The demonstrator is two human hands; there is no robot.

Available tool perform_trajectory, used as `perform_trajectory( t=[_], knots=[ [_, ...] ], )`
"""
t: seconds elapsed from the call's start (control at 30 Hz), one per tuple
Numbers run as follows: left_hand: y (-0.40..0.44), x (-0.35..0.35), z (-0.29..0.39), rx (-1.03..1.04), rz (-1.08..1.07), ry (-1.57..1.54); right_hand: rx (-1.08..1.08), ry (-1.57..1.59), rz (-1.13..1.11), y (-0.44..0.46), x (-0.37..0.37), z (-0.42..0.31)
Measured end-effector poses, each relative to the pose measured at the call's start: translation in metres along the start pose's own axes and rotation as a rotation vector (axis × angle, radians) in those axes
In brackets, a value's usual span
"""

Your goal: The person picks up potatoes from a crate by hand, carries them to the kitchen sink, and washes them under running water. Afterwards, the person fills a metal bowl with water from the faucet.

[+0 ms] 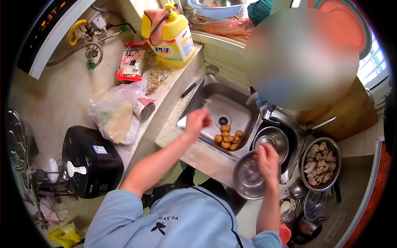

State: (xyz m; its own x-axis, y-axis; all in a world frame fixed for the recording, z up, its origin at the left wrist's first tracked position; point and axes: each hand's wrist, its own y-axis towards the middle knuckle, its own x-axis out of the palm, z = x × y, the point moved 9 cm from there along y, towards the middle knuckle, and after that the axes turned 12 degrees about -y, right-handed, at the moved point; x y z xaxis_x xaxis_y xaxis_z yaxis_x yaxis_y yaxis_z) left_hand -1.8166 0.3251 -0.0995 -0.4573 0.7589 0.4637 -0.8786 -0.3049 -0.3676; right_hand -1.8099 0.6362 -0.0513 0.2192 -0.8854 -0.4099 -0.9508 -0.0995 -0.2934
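Note:
My right hand (269,161) grips the rim of a metal bowl (250,177) at the front edge of the sink. Above the left basin (231,99) my left hand (199,122) is raised with its fingers curled; whether it holds something small is too blurred to tell. Several round brown potatoes (226,139) lie in the near part of that basin, beside the drain. Another metal bowl (273,142) sits in the smaller right basin, just beyond my right hand.
A bowl of meat pieces (320,163) stands right of the sink, with a ladle (297,189) below it. A faucet (271,113) rises between the basins. On the left are a black cooker (91,161), plastic bags (118,111) and a yellow detergent bottle (171,41).

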Motion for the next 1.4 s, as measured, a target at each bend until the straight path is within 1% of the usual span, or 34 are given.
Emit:
perform_trajectory(
  t=[0.07, 0.13, 0.2, 0.23, 0.27, 0.33, 0.37, 0.4, 0.43, 0.47, 0.5, 0.53, 0.6, 0.63, 0.67, 0.7, 0.73, 0.77, 0.8, 0.9, 0.93, 0.97, 1.0, 1.03, 1.07, 1.13, 1.17, 1.2, 1.27, 1.3, 1.33, 1.4],
  knots=[
    [-0.043, 0.048, -0.035, -0.265, -0.243, -0.033, -0.163, 0.056, -0.055, 0.023, 0.048, -0.001],
    [-0.062, 0.067, -0.059, -0.291, -0.326, -0.102, -0.345, 0.024, -0.078, 0.033, 0.08, -0.022],
    [-0.068, 0.072, -0.076, -0.313, -0.334, -0.091, -0.179, 0.246, -0.301, 0.031, 0.098, -0.032],
    [-0.069, 0.073, -0.082, -0.331, -0.343, -0.081, -0.059, 0.319, -0.366, 0.033, 0.108, -0.021],
    [-0.066, 0.069, -0.084, -0.347, -0.337, -0.082, -0.041, 0.32, -0.366, 0.035, 0.113, -0.016],
    [-0.048, 0.056, -0.082, -0.307, -0.379, 0.269, -0.1, 0.424, -0.093, 0.047, 0.094, -0.012],
    [-0.022, 0.034, -0.087, -0.181, -0.359, 0.523, -0.077, 0.34, -0.043, 0.051, 0.083, -0.004],
    [0.004, 0.01, -0.096, -0.205, -0.225, 0.581, -0.055, 0.313, -0.034, 0.056, 0.074, 0.008],
    [0.038, -0.019, -0.11, -0.2, -0.136, 0.713, -0.006, 0.305, -0.015, 0.054, 0.065, 0.016],
    [0.069, -0.037, -0.117, -0.078, -0.107, 0.847, 0.04, 0.299, 0.01, 0.051, 0.056, 0.019],
    [0.104, -0.058, -0.139, 0.009, -0.041, 1.022, 0.049, 0.287, 0.039, 0.046, 0.049, 0.024],
    [0.118, -0.049, -0.145, 0.052, -0.042, 1.137, 0.054, 0.269, 0.103, 0.039, 0.039, 0.025],
    [0.143, -0.035, -0.178, -0.029, -0.111, 1.229, 0.172, 0.285, 0.059, 0.02, 0.027, 0.045],
    [0.152, -0.028, -0.196, -0.062, -0.157, 1.198, 0.2, 0.31, 0.064, 0.01, 0.021, 0.043],
    [0.158, -0.023, -0.217, -0.129, -0.236, 1.35, 0.236, 0.269, 0.102, 0.002, 0.012, 0.046],
    [0.156, -0.021, -0.237, -0.185, -0.321, 1.507, 0.265, 0.308, 0.175, -0.008, 0.003, 0.047],
    [0.152, -0.02, -0.249, -0.201, -0.362, 1.483, 0.284, 0.355, 0.241, -0.015, -0.004, 0.047],
    [0.155, -0.021, -0.246, -0.104, -0.297, 1.476, 0.261, 0.345, 0.331, -0.019, -0.014, 0.041],
    [0.155, -0.02, -0.238, -0.005, -0.222, 1.471, 0.265, 0.374, 0.361, -0.022, -0.02, 0.039],
    [0.147, -0.005, -0.195, 0.005, -0.197, 1.421, 0.269, 0.439, 0.389, -0.034, -0.035, 0.045],
    [0.149, -0.01, -0.194, 0.008, -0.204, 1.422, 0.264, 0.31, 0.377, -0.042, -0.042, 0.048],
    [0.149, -0.02, -0.2, -0.115, -0.241, 1.192, 0.259, 0.18, 0.363, -0.051, -0.05, 0.052],
    [0.149, -0.019, -0.206, -0.225, -0.274, 0.959, 0.253, 0.183, 0.372, -0.06, -0.06, 0.067],
    [0.132, -0.015, -0.201, -0.445, -0.211, 0.581, 0.372, -0.125, 0.467, -0.078, -0.081, 0.091],
    [0.118, -0.008, -0.19, -0.438, -0.216, 0.593, 0.491, -0.431, 0.555, -0.099, -0.099, 0.102],
    [0.091, 0.026, -0.182, -0.574, -0.308, 0.35, 0.544, -0.929, 0.535, -0.113, -0.111, 0.096],
    [0.083, 0.053, -0.161, -0.366, -0.392, 0.596, 0.588, -0.8, 0.521, -0.122, -0.111, 0.112],
    [0.069, 0.084, -0.142, -0.155, -0.465, 0.835, 0.577, -0.786, 0.531, -0.131, -0.109, 0.131],
    [0.044, 0.145, -0.129, -0.04, -0.602, 0.849, 0.697, -0.317, 0.456, -0.146, -0.091, 0.197],
    [0.037, 0.173, -0.123, 0.118, -0.647, 0.791, 0.633, -0.234, 0.425, -0.141, -0.08, 0.195],
    [0.032, 0.197, -0.118, 0.273, -0.687, 0.733, 0.64, -0.203, 0.389, -0.139, -0.074, 0.197],
    [0.035, 0.231, -0.129, 0.498, -0.698, 0.717, 0.611, -0.133, 0.355, -0.128, -0.06, 0.166]
  ],
)
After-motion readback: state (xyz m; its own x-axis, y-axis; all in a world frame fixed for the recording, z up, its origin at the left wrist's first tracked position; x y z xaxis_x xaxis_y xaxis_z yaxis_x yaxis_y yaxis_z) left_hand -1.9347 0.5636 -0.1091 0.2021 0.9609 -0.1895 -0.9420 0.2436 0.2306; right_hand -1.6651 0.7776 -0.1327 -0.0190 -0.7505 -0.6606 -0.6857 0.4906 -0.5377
